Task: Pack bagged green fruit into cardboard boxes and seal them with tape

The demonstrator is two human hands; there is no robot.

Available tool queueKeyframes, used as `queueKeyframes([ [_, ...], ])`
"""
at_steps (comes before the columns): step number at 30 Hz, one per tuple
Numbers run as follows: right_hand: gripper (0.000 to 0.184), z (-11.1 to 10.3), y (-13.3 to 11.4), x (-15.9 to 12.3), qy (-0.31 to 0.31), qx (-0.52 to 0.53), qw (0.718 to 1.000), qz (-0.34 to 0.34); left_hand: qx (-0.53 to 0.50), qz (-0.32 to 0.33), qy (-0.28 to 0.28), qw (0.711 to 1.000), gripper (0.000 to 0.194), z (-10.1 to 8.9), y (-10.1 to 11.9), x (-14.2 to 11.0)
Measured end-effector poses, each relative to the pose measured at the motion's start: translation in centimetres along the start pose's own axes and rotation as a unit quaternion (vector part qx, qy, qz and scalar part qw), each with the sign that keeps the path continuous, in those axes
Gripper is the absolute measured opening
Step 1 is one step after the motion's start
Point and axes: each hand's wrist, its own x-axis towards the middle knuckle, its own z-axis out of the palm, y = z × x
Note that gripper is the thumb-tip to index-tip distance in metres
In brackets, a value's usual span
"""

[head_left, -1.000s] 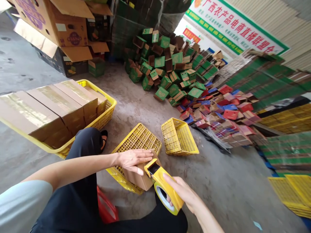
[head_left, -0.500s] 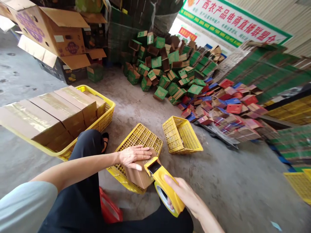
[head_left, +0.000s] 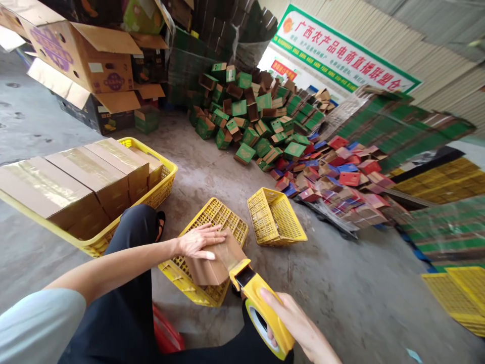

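Observation:
My left hand (head_left: 197, 241) lies flat, fingers stretched out, on top of a small brown cardboard box (head_left: 214, 265). The box rests on an upturned yellow plastic crate (head_left: 206, 222) in front of my knees. My right hand (head_left: 299, 328) grips a yellow tape dispenser (head_left: 261, 308) with a roll of clear tape in it. The dispenser's head sits at the near right edge of the box, and a shiny strip of tape runs over the box top.
A large yellow basket (head_left: 166, 174) at left holds several taped brown boxes. A second small yellow crate (head_left: 276, 217) lies on the concrete floor. Behind it is a heap of green, red and blue cartons (head_left: 288, 136). Big open cartons (head_left: 87, 55) are stacked at the back left.
The tape dispenser has drawn back toward me across the box top, leaving tape behind it. My left hand stays pressed on the box. The view has shifted slightly.

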Motion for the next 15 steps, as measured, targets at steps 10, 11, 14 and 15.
queueKeyframes([
  [10, 0.055, -0.9, 1.0, -1.0, 0.014, 0.003, 1.000, 0.022, 0.046, 0.081, -0.029, 0.995, 0.109, -1.8, 1.2, -0.4],
  [11, 0.055, -1.0, 0.9, -1.2, 0.011, 0.007, 1.000, 0.025, 0.047, 0.097, -0.034, 0.994, 0.110, -1.7, 1.6, -0.2],
  [14, 0.055, -1.2, 0.7, -1.7, 0.003, 0.011, 1.000, 0.025, 0.050, 0.130, -0.051, 0.989, 0.111, -1.2, 2.7, 0.4],
  [15, 0.055, -1.3, 0.7, -1.7, 0.001, 0.009, 1.000, 0.023, 0.052, 0.134, -0.058, 0.988, 0.111, -1.0, 3.0, 0.6],
])
